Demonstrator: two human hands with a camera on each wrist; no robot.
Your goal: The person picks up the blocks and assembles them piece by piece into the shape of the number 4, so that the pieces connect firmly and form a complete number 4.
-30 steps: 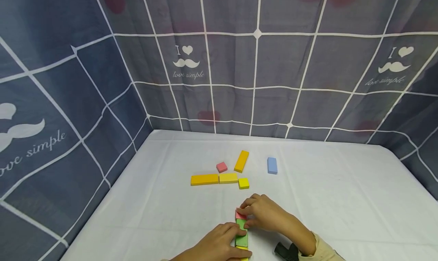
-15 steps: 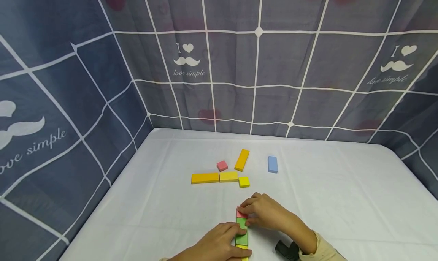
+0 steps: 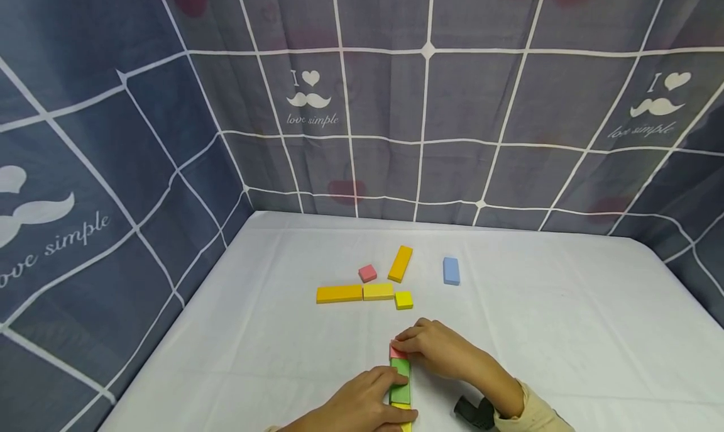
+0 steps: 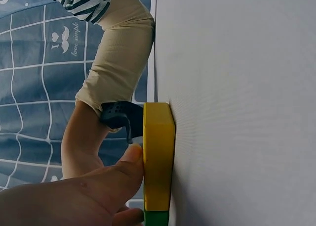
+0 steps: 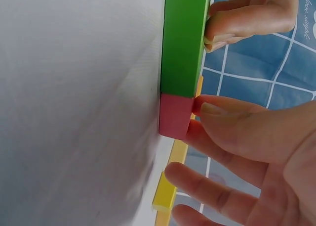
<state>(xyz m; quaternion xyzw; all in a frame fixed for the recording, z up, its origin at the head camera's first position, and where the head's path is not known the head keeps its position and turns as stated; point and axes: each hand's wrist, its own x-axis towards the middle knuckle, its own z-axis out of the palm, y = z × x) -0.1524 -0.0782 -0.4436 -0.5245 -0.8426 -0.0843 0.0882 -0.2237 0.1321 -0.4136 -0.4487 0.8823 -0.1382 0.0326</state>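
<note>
A row of wooden blocks runs away from the near table edge in the head view: a yellow block (image 3: pixel 406 426), a green block (image 3: pixel 400 392) and a pink block (image 3: pixel 398 353) at the far end. My left hand (image 3: pixel 362 404) lies along the row's left side, thumb on the yellow block and fingertips on the green one. From the right, my right hand (image 3: pixel 441 350) touches the pink block with its fingertips. In the right wrist view the pink block (image 5: pixel 175 116) meets the green block (image 5: pixel 182 43) end to end; the index fingertip is at its top edge, other fingers spread beyond.
Farther back lie an orange block (image 3: pixel 339 294), a pale yellow block (image 3: pixel 378 292), a small yellow block (image 3: pixel 404 300), a small pink block (image 3: pixel 367 273), a slanted orange block (image 3: pixel 400 263) and a blue block (image 3: pixel 450 271). A black device (image 3: pixel 474 413) sits by the right wrist. Checked curtains surround the table.
My right thumb has drawn back from the green block's side, toward the other fingers. The left hand stays on the row, and the blocks look unmoved.
</note>
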